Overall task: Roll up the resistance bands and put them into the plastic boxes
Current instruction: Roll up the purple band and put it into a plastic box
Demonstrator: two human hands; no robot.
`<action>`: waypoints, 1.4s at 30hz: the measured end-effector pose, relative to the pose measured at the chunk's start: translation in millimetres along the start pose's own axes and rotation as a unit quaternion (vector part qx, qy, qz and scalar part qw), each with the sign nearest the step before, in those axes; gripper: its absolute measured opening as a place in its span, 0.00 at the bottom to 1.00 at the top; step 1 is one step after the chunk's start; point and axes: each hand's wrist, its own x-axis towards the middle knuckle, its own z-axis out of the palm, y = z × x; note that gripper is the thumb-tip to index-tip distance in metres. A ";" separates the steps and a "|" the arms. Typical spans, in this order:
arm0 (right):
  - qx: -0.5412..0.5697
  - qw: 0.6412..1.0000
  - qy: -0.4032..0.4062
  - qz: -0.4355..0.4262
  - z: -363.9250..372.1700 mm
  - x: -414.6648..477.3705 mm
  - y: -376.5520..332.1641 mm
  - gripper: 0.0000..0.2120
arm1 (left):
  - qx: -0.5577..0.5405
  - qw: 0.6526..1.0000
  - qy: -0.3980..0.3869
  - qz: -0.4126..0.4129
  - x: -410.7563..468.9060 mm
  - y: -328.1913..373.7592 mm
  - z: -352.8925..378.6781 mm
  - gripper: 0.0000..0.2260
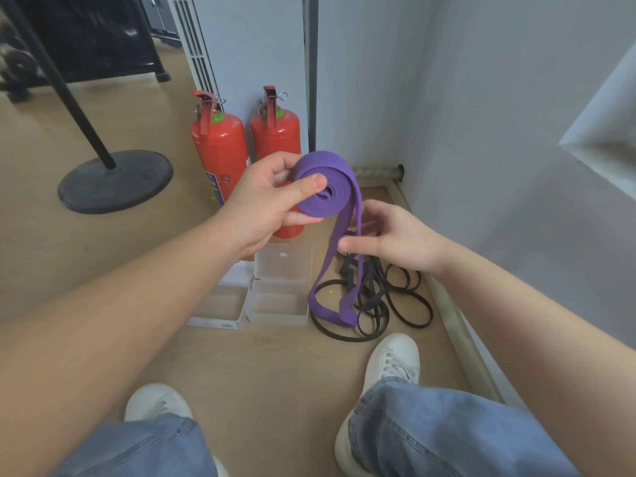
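Observation:
My left hand (265,197) grips a partly rolled coil of a purple resistance band (330,187), thumb pressed on the coil's face. The band's loose tail hangs down to the floor, ending in a fold by the boxes. My right hand (389,239) holds that hanging tail just below the coil, thumb pointing left across it. Thin black resistance bands (389,301) lie tangled on the wooden floor beneath. Two clear plastic boxes stand open on the floor, one on the left (223,304) and one on the right (278,294), both with nothing inside.
Two red fire extinguishers (220,149) stand against the wall behind the boxes. A black round stand base (115,180) sits at the left. The wall corner and a skirting strip (451,304) close off the right. My white shoes (392,359) and jeans fill the foreground.

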 end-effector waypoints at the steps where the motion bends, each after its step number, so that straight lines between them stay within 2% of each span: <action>1: 0.014 0.999 0.021 -0.025 0.4 0.3 -5.0 0.35 | 0.006 1.000 -0.010 -0.004 -0.4 -0.2 0.8 0.07; 3: 0.075 0.992 0.065 -0.074 -0.2 -0.3 -14.9 0.37 | 0.022 0.999 -0.028 -0.013 -1.6 -1.3 2.1 0.08; 5: 0.152 0.977 0.088 -0.124 -2.3 -2.7 -24.0 0.32 | 0.043 0.998 -0.040 -0.024 -2.8 -3.6 2.9 0.09; 7: 0.184 0.964 0.102 -0.161 -4.6 -4.6 -31.6 0.24 | 0.064 0.996 -0.045 -0.031 -3.7 -5.3 3.3 0.10; 16: 0.110 0.979 0.102 -0.137 -14.8 -11.2 -33.9 0.09 | 0.146 0.985 -0.062 -0.063 -5.9 -3.6 1.9 0.13; 18: 0.093 0.982 0.092 -0.135 -20.6 -10.8 -31.3 0.09 | 0.159 0.982 -0.071 -0.067 -5.5 -3.2 2.1 0.13; 22: 0.038 0.990 0.051 -0.129 -20.2 -10.2 -29.5 0.16 | 0.193 0.976 -0.079 -0.069 -5.9 -7.3 1.7 0.12; 27: 0.034 0.993 0.021 -0.114 -17.0 -9.1 -26.9 0.16 | 0.201 0.972 -0.086 -0.084 -6.7 -13.8 0.1 0.12; 33: 0.059 0.994 0.020 -0.091 -11.9 -6.7 -20.6 0.18 | 0.161 0.980 -0.075 -0.091 -6.0 -20.0 -2.5 0.12; 37: 0.088 0.992 -0.002 -0.089 -7.9 -7.2 -18.5 0.17 | 0.096 0.987 -0.076 -0.103 -6.5 -24.6 -4.0 0.12; 42: 0.051 0.995 0.013 -0.081 -8.2 -5.7 -20.5 0.17 | 0.077 0.989 -0.071 -0.105 -4.8 -29.1 -3.0 0.10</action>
